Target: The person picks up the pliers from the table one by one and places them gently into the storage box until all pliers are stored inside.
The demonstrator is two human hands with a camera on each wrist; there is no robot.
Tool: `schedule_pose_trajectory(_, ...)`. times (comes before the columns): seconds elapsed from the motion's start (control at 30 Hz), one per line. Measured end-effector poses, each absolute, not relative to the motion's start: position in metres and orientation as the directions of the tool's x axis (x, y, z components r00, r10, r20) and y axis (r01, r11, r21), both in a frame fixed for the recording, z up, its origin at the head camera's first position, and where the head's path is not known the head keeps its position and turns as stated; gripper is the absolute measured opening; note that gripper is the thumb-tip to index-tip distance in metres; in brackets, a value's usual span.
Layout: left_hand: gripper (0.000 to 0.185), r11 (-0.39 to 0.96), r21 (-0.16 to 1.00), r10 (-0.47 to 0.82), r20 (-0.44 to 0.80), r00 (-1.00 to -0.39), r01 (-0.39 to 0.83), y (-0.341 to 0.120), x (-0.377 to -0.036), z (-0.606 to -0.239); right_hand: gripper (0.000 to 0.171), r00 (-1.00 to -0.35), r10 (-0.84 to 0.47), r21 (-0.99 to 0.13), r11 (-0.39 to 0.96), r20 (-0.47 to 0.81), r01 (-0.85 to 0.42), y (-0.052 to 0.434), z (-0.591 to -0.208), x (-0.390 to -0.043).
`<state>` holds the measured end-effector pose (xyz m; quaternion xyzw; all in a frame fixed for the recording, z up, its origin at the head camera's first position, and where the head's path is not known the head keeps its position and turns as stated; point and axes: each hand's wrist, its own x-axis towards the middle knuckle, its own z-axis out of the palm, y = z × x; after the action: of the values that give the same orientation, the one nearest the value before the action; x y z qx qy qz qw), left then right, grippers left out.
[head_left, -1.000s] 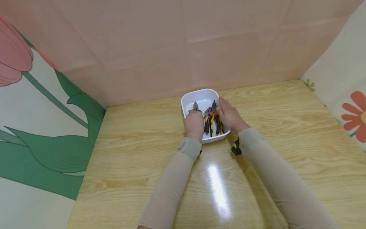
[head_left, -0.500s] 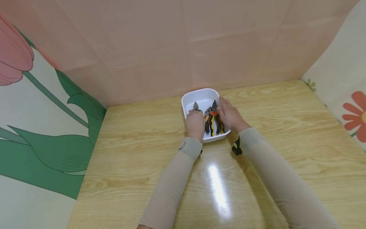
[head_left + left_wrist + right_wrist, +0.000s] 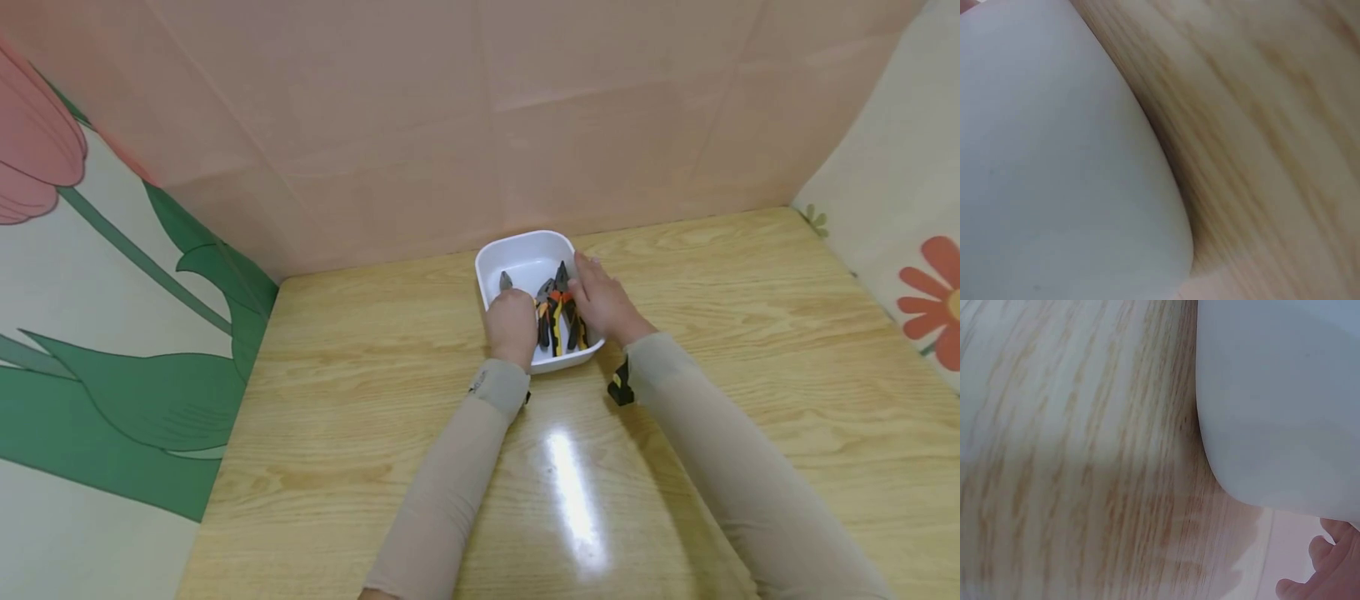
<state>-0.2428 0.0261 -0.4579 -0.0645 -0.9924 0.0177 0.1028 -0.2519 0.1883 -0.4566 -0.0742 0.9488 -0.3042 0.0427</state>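
Note:
In the head view a white tray (image 3: 525, 240) holds several pliers. My left hand (image 3: 512, 323) reaches over its left side and grips a pair of pliers (image 3: 506, 281); the grey jaws jut out past the knuckles, while the handles are hidden under the hand. My right hand (image 3: 606, 302) lies along the right rim with its fingers fairly straight. Between the hands are pliers (image 3: 556, 321) with yellow, black and orange handles. In the right wrist view, fingers (image 3: 1325, 569) show past the tray's corner. The left wrist view is mostly filled by the tray's outer wall (image 3: 1066, 156).
The tray stands on a wood-grain table (image 3: 360, 400), near its back edge. A pink covering (image 3: 480, 125) rises behind. Panels with painted flowers (image 3: 937, 304) flank the table on both sides. A small black device (image 3: 621, 387) hangs under my right wrist.
The pliers' jaws at my left hand have tilted a little leftward, and the fingers have curled further over the handles. The right hand and the tray stay where they were.

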Motion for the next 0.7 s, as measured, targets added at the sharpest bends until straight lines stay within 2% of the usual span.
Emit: schedule_pose_trajectory(0.7, 0.024, 0.99, 0.068, 0.111, 0.198, -0.974, 0.127, 0.0249, -0.2418, -0.4548, 0.063, -0.984, -0.166, -0.582, 0.807, -0.062, -0.099, 0.1878, -0.4546, -0.2498)
